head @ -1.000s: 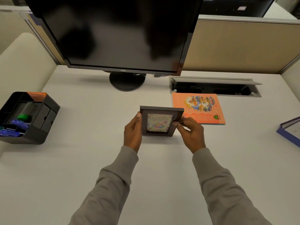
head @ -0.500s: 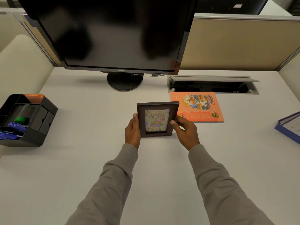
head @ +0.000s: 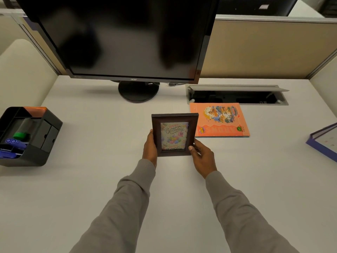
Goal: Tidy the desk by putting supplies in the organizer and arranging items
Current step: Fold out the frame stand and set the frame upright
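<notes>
Head view, black organizer (head: 32, 157) holding green cap (head: 21, 135), seemingly blue markers (head: 15, 143).

dark brown frame (head: 175, 117), orange notebook (head: 219, 119), black organizer (head: 45, 132), grey sleeves (head: 131, 198).

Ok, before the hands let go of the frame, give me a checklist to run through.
1. Grip: ok. The left hand holds the frame by its left edge, and the right hand pinches its lower right corner.
2. Frame upright, picture facing the camera: ok.
3. Bottom edge resting on the desk: cannot tell.
4. Able to stand alone: cannot tell, its back is hidden.
5. Clear of the book: cannot tell. The frame covers the book's near left corner in this view.
6. Clear of the monitor stand: ok, bare desk lies between them.
</notes>
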A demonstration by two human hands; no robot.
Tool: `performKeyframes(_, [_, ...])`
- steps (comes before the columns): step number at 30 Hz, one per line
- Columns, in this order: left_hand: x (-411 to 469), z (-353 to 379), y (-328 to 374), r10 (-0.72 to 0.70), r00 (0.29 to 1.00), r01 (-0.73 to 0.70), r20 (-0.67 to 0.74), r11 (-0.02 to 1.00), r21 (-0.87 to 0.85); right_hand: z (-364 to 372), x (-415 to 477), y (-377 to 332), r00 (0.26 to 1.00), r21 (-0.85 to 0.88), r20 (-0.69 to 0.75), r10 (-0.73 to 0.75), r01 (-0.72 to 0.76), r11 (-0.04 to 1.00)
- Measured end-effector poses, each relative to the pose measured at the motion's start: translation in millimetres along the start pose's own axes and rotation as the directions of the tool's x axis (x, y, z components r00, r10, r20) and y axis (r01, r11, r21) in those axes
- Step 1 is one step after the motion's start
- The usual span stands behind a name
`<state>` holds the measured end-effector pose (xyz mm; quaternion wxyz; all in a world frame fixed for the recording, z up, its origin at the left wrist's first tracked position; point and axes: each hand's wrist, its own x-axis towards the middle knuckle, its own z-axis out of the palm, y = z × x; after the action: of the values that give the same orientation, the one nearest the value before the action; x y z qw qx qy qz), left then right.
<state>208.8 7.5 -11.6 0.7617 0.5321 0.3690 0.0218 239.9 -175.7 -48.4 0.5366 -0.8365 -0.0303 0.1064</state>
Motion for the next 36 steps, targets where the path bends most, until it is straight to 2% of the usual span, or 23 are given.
performKeyframes(5, [5,2,-4,-0.017,1.0,0.017,0.004,0.994,-0.106,3,-2,-2,1.0,-0.018,-0.02,-0.002,0.001,1.0])
performKeyframes(10, [10,0,-6,-0.03,0.999,0.032,0.02,0.99,-0.139,4,-6,1,1.0,-0.043,-0.027,0.002,-0.003,0.999])
performKeyframes(16, [7,-8,-10,-0.008,1.0,0.007,-0.008,0.997,-0.074,5,-9,-2,0.999,-0.034,-0.036,0.005,-0.006,0.999])
performKeyframes(24, [-20,-20,-35,0.213,0.974,-0.206,-0.079,0.975,0.089,18,-24,-2,0.999,0.008,-0.05,-0.004,0.004,1.0])
performKeyframes(27, [-38,-12,-40,0.233,0.968,-0.221,-0.094,0.968,0.122,25,-28,1,1.0,-0.049,-0.027,0.005,-0.007,0.999])
performKeyframes(36, [-48,0,-36,0.219,0.969,-0.203,-0.117,0.969,0.138,31,-33,-12,0.999,-0.037,-0.041,-0.029,0.027,0.999])
